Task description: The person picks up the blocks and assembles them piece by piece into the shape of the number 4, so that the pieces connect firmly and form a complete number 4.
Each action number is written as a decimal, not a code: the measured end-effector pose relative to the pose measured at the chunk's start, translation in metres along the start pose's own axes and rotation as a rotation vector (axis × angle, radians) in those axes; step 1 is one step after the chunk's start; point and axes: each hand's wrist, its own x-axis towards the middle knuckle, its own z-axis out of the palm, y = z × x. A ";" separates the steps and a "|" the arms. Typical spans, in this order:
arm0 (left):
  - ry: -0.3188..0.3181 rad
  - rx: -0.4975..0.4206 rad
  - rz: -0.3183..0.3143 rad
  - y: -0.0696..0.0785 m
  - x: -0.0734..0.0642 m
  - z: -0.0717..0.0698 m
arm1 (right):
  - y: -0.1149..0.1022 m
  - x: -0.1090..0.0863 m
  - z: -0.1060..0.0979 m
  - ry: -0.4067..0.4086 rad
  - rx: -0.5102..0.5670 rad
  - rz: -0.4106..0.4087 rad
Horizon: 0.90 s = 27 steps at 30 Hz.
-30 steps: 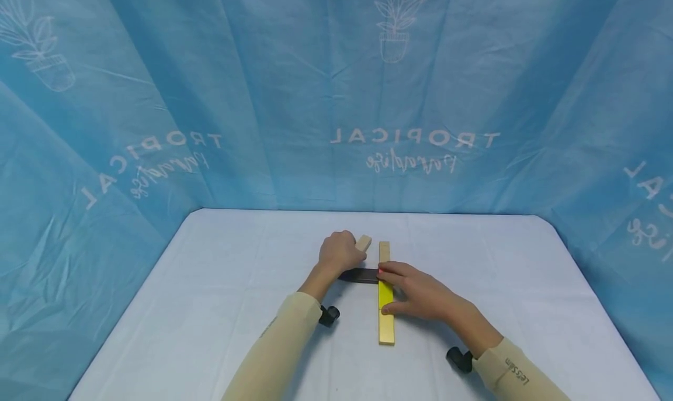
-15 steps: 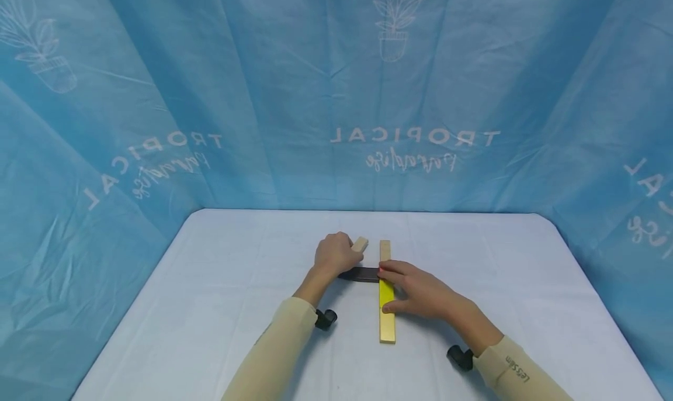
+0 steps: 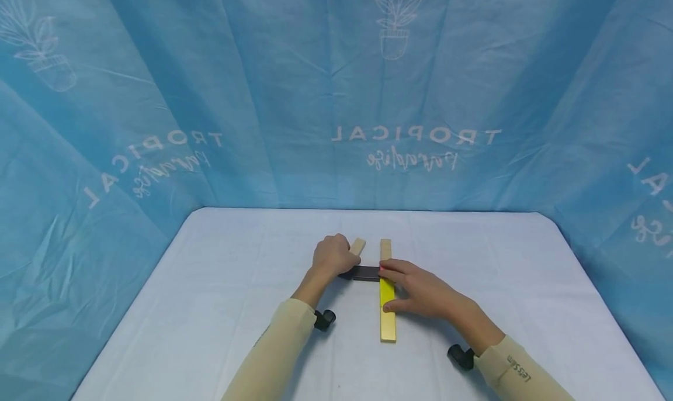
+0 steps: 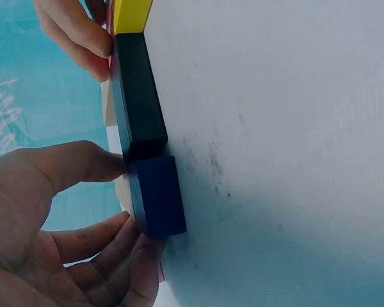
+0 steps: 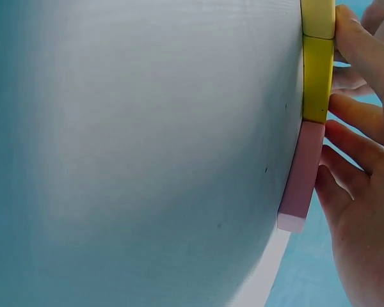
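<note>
My left hand (image 3: 332,256) pinches a dark blue block (image 4: 159,197) between thumb and fingers. That block meets the end of a black block (image 4: 141,96) in the left wrist view. A pale wooden block (image 3: 357,246) juts out past the left hand at a slant. The black block runs across to a straight row of blocks. In that row are a bright yellow block (image 5: 317,77), a pale yellow block (image 5: 319,19) and a pink block (image 5: 301,176). My right hand (image 3: 420,290) rests spread fingertips and thumb along the row.
A white cloth-covered table (image 3: 252,307) lies under the blocks, with small dark specks near them in the left wrist view. Behind and at the sides hangs a blue printed curtain (image 3: 294,97). Each wrist carries a small black camera (image 3: 325,320).
My left hand has shifted slightly left, and the pale wooden block by it has swung a little left, away from the row. The right hand and the row stay nearly still.
</note>
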 end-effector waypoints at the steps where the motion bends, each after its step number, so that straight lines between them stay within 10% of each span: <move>1: -0.003 0.002 -0.006 -0.001 0.000 0.000 | 0.000 0.000 0.000 -0.001 0.002 -0.001; 27: -0.038 0.073 -0.016 -0.001 -0.001 -0.003 | 0.000 -0.002 0.000 -0.011 0.025 0.022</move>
